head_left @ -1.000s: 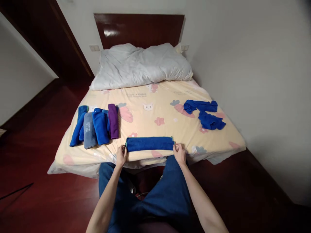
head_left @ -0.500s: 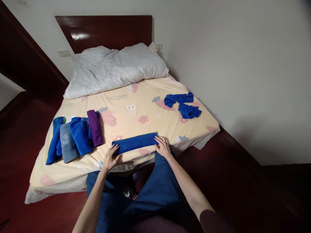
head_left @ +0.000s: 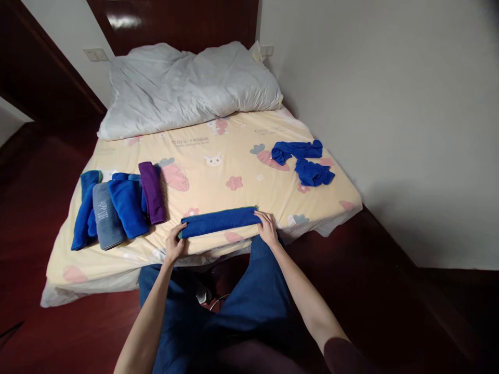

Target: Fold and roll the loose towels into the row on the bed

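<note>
A blue towel (head_left: 220, 222), folded into a long narrow strip with a thin green edge, lies flat along the near side of the bed. At its left end, my left hand (head_left: 175, 243) is closed on the corner, fingers on top. My right hand (head_left: 267, 229) grips the opposite end, its fingers bent over the edge. Left of the strip lies a group of folded towels: a purple one (head_left: 152, 193), a bright blue one (head_left: 129, 210), a grey one with white lettering (head_left: 107, 218) and another blue one (head_left: 82, 228).
Two crumpled blue cloths (head_left: 298, 149) (head_left: 314, 173) lie toward the bed's right edge. A pale grey quilt (head_left: 191, 85) is heaped by the dark headboard (head_left: 187, 23). The patterned bedsheet (head_left: 206, 182) covers the mattress. A wall (head_left: 390, 114) runs on the right.
My left hand has closed around the strip's left end, where its fingers were spread before. My right hand stays at the other end. The view has tilted down slightly.
</note>
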A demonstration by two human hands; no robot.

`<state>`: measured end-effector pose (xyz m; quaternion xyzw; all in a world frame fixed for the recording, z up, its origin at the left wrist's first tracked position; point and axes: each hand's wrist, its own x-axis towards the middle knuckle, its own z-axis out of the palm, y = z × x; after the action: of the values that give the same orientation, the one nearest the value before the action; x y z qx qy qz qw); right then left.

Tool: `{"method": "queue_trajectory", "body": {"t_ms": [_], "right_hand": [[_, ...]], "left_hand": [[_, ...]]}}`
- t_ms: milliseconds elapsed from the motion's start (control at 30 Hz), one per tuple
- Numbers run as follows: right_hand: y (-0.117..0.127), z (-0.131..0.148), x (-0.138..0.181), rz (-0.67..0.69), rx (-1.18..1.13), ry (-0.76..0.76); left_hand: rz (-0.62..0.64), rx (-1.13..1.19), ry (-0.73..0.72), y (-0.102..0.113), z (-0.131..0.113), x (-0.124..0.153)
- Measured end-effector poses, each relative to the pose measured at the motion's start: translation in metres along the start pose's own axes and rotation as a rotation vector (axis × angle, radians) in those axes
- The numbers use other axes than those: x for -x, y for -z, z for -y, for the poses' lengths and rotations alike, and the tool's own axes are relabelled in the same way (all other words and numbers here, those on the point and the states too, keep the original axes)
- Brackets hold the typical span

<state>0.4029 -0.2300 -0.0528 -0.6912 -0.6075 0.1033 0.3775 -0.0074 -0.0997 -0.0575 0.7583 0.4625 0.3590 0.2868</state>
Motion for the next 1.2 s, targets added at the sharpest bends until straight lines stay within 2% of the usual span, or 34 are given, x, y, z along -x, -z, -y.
{"method": "queue_trajectory", "body": {"t_ms": [300, 533, 700, 833, 933, 1033, 1133, 1200], "right_hand": [[-0.009, -0.008, 0.005, -0.149, -0.019, -0.190], [-0.010, -0.005, 0.006, -0.162, -0.080, -0.304], [-0.010, -0.004, 0.005, -0.137, -0.073, -0.352], [-0.010, -0.004, 0.005, -0.126, -0.040, -0.381], [-0.010, -0.002, 0.004, -0.131, 0.012, -0.328], [-0.009, 0.001, 0.006, -0.197, 0.119, -0.195], [-0.007, 0.005, 0.009, -0.178, 0.231, -0.055], [-0.007, 0.008, 0.011, -0.127, 0.270, 0.027]], "left_hand": [[-0.194, 0.057, 0.339, -0.009, 0.007, 0.006], [-0.214, 0.219, 0.338, -0.009, 0.001, 0.006], [-0.241, 0.130, 0.320, -0.008, -0.005, 0.008], [-0.229, 0.077, 0.322, -0.011, 0.000, 0.011], [-0.243, 0.008, 0.312, -0.013, 0.007, 0.013], [-0.248, -0.105, 0.292, -0.012, 0.004, 0.016], [-0.289, -0.250, 0.218, -0.011, -0.011, 0.022], [-0.285, -0.338, 0.117, -0.013, -0.025, 0.027]]}}
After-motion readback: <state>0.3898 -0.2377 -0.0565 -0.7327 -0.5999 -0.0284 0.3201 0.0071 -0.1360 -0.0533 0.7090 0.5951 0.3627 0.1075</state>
